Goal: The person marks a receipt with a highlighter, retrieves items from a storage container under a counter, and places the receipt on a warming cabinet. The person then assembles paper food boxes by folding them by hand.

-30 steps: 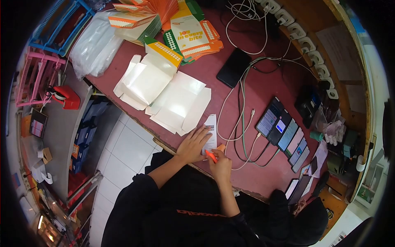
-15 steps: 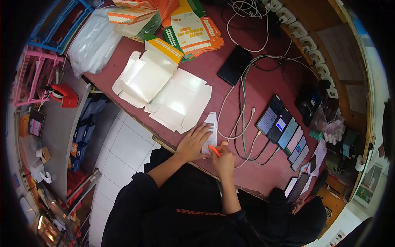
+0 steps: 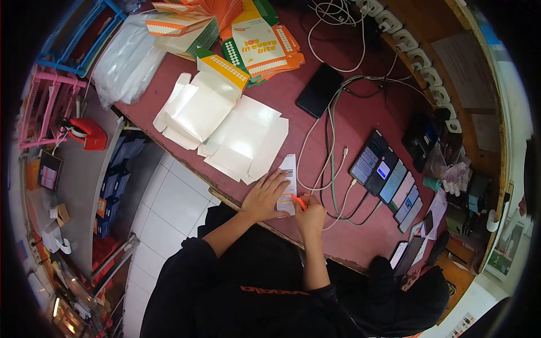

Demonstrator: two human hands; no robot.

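A narrow printed paper slip [image 3: 289, 164] lies on the red table near its front edge. My left hand [image 3: 265, 195] rests flat on the slip, its fingers stretched out and a little apart. In my right hand [image 3: 311, 214] is an orange highlighter [image 3: 300, 201], its tip touching the slip beside my left fingers. An orange stroke shows across the print there. Part of the slip is covered by my left hand. Just beyond my left hand lies an unfolded white box [image 3: 246, 139], inner side up.
A half-folded box [image 3: 197, 107] and printed food boxes [image 3: 260, 45] lie toward the back left, beside a clear plastic bag [image 3: 128, 59]. Cables and a dark phone [image 3: 319, 90] are right of the slip. Several phones [image 3: 386, 172] stand in a row, with sockets [image 3: 418, 58] along the back edge.
My right hand has moved slightly right and turned, with the highlighter lying flatter. An orange stroke is now visible on the slip. My left hand stays in place.
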